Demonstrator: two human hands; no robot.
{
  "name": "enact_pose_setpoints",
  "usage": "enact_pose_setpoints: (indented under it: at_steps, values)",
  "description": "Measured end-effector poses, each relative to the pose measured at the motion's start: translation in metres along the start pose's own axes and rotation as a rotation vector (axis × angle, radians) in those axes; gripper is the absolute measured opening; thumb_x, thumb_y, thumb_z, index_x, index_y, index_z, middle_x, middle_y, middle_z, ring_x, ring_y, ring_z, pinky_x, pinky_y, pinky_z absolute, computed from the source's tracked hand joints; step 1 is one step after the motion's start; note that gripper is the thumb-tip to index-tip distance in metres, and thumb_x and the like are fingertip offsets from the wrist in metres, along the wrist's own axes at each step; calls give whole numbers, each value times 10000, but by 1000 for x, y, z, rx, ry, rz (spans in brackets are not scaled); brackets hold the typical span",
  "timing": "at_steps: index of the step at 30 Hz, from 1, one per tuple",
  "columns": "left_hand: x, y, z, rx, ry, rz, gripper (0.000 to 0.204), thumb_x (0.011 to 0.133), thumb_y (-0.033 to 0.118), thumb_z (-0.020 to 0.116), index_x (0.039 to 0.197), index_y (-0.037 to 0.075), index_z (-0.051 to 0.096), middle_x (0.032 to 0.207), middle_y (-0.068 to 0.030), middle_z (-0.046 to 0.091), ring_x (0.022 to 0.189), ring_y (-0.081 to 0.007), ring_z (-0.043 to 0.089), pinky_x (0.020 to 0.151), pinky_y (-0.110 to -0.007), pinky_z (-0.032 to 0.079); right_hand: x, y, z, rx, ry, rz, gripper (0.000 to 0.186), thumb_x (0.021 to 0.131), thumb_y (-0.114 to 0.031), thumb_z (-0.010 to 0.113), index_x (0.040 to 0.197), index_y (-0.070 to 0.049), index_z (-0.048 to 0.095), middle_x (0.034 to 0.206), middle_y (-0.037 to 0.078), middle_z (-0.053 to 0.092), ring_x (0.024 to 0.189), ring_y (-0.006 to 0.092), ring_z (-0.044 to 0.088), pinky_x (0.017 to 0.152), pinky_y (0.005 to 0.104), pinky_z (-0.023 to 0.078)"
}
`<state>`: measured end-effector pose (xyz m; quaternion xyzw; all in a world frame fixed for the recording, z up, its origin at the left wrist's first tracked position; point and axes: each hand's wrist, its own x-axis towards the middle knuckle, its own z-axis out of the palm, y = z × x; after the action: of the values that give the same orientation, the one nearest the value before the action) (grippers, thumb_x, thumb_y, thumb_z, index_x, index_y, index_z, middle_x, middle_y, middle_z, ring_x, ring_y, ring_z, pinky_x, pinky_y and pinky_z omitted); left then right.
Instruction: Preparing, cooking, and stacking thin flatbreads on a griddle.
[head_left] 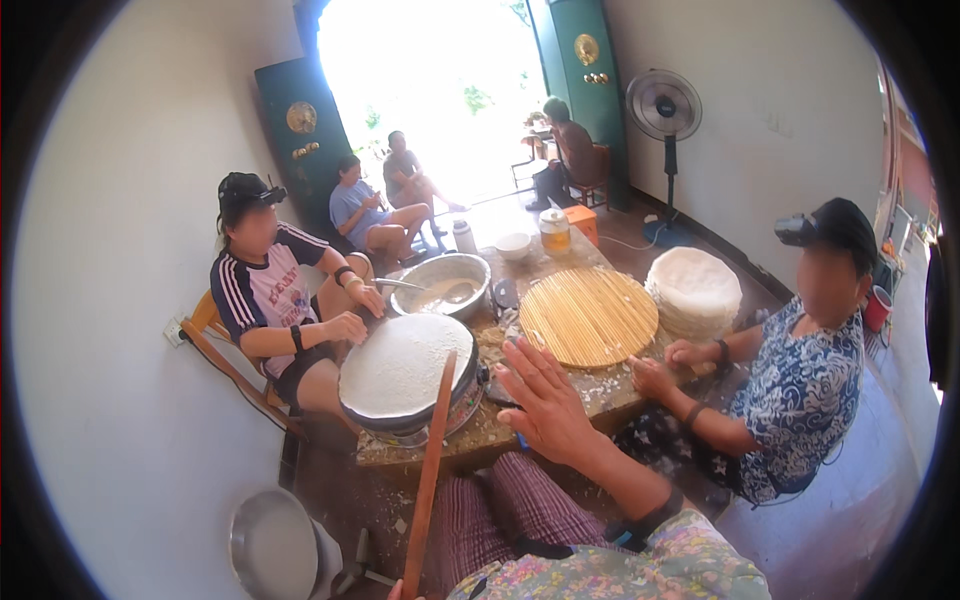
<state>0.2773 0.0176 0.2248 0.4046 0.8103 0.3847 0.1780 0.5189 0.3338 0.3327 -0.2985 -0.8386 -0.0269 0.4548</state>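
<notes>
My right hand (545, 400) is raised over the near edge of the low wooden table (600, 390), palm down with its fingers spread, and holds nothing. It hovers between the round steamer pot with a white sheet stretched on top (400, 365) and the round bamboo mat (588, 315). A long wooden stick (432, 460) rises from the lower edge, and its tip reaches the steamer's rim. Only a sliver of my left hand (393, 592) shows at the stick's lower end, gripping it.
A metal bowl of pale batter with a ladle (445, 285) stands behind the steamer. A stack of white round sheets (695, 290) lies at the right. One person sits at the left (275, 300) and another at the right (800, 390), hands at the table. A metal lid (272, 545) lies on the floor, and a fan (665, 105) stands by the wall.
</notes>
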Motion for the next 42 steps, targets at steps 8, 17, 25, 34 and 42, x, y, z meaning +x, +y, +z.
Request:
enact_pose_setpoints:
  at_steps: [8,17,25,34,42]
  values:
    - [36,52,6,-168,-15,-69,407,800,301,725,1102,35,664,891,-177,698,797,-236,670,727,-360,507,-22,-17,88,118,-212,-81,577,886,-401,607,1314,-25,516,1480,184,370,1423,315,273,1151,485,199]
    - [63,23,24,-52,-81,-72,422,775,302,731,1093,34,663,834,-178,684,775,-206,663,713,-361,515,-40,-34,128,274,-417,-213,579,907,-452,570,1337,-70,503,1476,142,396,1414,270,307,1158,504,152]
    - [81,62,18,-233,-154,-111,410,794,277,736,1097,13,655,895,-194,687,800,-210,663,729,-350,517,-36,-17,136,231,-422,-184,564,873,-441,598,1281,-57,542,1446,138,436,1395,263,343,1158,524,135]
    - [98,53,26,-196,-163,-128,377,778,265,757,1049,19,666,807,-142,683,721,-172,634,671,-342,514,-38,-3,149,243,-446,-130,545,886,-441,580,1279,-66,543,1452,130,429,1406,252,325,1163,532,114]
    - [92,32,26,-27,-148,-136,388,736,281,784,1010,31,672,805,-147,687,727,-218,659,668,-362,520,-38,1,155,173,-442,-127,531,887,-447,571,1246,-55,566,1424,131,461,1403,257,328,1164,530,119]
